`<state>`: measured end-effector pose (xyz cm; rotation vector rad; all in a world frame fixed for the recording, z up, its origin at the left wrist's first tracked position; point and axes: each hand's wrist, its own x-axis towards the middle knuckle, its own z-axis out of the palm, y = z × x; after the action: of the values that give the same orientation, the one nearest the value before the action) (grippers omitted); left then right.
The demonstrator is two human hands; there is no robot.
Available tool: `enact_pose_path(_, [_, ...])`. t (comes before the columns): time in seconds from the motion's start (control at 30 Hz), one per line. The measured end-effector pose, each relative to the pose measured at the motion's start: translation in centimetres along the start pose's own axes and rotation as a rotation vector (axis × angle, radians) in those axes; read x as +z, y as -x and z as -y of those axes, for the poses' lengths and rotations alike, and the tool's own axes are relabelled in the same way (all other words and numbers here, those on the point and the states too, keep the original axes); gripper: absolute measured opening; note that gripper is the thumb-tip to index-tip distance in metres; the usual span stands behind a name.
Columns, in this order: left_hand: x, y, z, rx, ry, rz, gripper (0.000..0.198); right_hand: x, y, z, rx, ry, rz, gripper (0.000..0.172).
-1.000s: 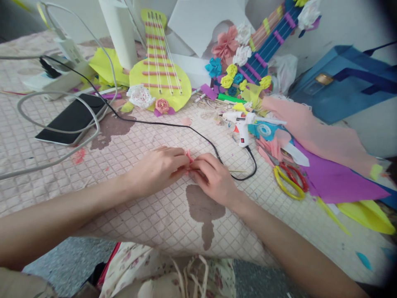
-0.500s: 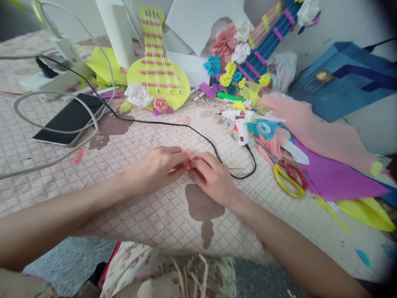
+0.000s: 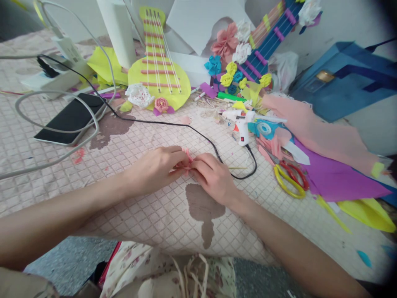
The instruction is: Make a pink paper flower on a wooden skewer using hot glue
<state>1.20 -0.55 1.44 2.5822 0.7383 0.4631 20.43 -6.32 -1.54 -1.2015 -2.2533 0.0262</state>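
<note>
Between my two hands is a small pink paper flower (image 3: pixel 187 162), its edges crinkled and partly hidden by my fingers. My left hand (image 3: pixel 159 165) pinches it from the left with thumb and fingertips. From the right, the thumb and forefinger of my right hand (image 3: pixel 214 176) are closed on its other side. A thin wooden stick (image 3: pixel 237 168) lies on the table just past my right hand. Farther back, a white hot glue gun (image 3: pixel 242 124) rests with its black cord (image 3: pixel 164 123) looping close behind my hands.
Yellow- and red-handled scissors (image 3: pixel 290 180) lie right, beside purple paper (image 3: pixel 338 174) and pink crepe paper (image 3: pixel 316 124). A yellow paper guitar (image 3: pixel 161 78) and a blue one (image 3: pixel 269 45) with paper flowers lean at the back. A black phone (image 3: pixel 70 120) and power strip (image 3: pixel 58 76) are left.
My hands stay almost in place, with only slight finger movement on the pink flower. The whole view has shifted very slightly; nothing else has moved.
</note>
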Motion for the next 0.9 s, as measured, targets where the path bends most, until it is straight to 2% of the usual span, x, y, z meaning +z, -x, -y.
enact_pose_path(0.5, [0.09, 0.20, -0.13, 0.002, -0.074, 0.048, 0.011, 0.07, 0.11, 0.08, 0.021, -0.006, 0.005, 0.016])
enact_pose_path(0.63, [0.18, 0.12, -0.15, -0.005, -0.050, 0.026, 0.009, -0.05, -0.01, 0.11, 0.000, 0.020, 0.012, 0.017])
enact_pose_path(0.9, [-0.11, -0.04, -0.07, 0.082, -0.057, 0.008, 0.009, -0.23, -0.09, 0.17, -0.014, 0.039, 0.012, 0.020])
